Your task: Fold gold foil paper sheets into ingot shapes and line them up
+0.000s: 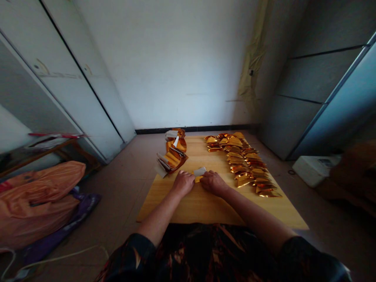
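Observation:
A small sheet of gold foil paper [200, 171], grey-white on its back, lies between my hands over the wooden board. My left hand [184, 182] has its fingers curled on the sheet's left end. At the other end my right hand [214, 183] is closed on the paper too, knuckles up. The fingertips of both hands are partly hidden. Loose stacks of gold foil paper [173, 158] sit beyond my left hand. To the right stand rows of folded gold paper pieces [235, 156], several of them overlapping.
The wooden board [199, 207] is low, in front of my lap. An orange bag [44, 203] and a purple bag [63, 229] lie at the left, near a pale cord [64, 255]. A white box [313, 169] stands on the floor at the right. Cabinets flank both sides.

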### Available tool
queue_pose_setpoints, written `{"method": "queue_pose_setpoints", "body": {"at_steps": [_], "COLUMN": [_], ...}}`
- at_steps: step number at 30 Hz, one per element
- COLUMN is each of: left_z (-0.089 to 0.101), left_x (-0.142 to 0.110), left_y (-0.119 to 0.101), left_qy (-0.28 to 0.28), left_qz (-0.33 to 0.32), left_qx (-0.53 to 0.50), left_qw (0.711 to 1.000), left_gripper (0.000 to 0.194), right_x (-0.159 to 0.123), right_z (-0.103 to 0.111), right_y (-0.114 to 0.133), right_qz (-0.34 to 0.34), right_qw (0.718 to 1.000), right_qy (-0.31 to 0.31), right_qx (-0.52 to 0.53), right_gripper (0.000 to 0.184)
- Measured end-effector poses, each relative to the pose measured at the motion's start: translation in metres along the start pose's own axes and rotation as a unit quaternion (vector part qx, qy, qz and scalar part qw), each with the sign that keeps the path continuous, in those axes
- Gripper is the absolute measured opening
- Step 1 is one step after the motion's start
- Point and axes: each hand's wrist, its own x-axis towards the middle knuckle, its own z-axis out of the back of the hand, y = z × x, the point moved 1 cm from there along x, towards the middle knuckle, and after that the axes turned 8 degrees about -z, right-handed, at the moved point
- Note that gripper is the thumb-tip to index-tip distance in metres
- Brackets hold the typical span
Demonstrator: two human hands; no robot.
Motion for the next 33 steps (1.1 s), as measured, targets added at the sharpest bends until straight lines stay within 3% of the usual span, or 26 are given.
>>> {"method": "queue_pose_setpoints", "body": {"at_steps": [5, 10, 14, 23, 33], "left_z": [-0.009, -0.013, -0.014, -0.017, -0.019], "left_x": [0.001, -0.002, -0.006, -0.015, -0.015], "left_y": [-0.013, -0.027, -0.022, 0.015, 0.015], "left_qy": [-0.003, -0.020, -0.030, -0.052, -0.074], "left_qz": [0.068, 0.097, 0.078, 0.002, 0.003], "left_qx": [0.013, 0.020, 0.015, -0.076, -0.077], "left_qw": [0.998, 0.995, 0.996, 0.996, 0.994], "left_gripper": [0.023, 0.018, 0.017, 0.009, 0.010], "right_x": [0.002, -0.001, -0.003, -0.003, -0.001], "right_z": [-0.009, -0.002, 0.000, -0.013, -0.014], "right_y": [-0.012, -0.031, -0.034, -0.019, -0.019], "right_qz": [0.037, 0.023, 0.023, 0.034, 0.034], "right_qw": [0.999, 0.998, 0.998, 0.998, 0.997], "right_qy": [-0.017, -0.024, -0.018, -0.020, -0.042], "right_qx": [0.029, 0.049, 0.061, 0.048, 0.054], "right_gripper": [0.023, 0.021, 0.022, 0.021, 0.022]}}
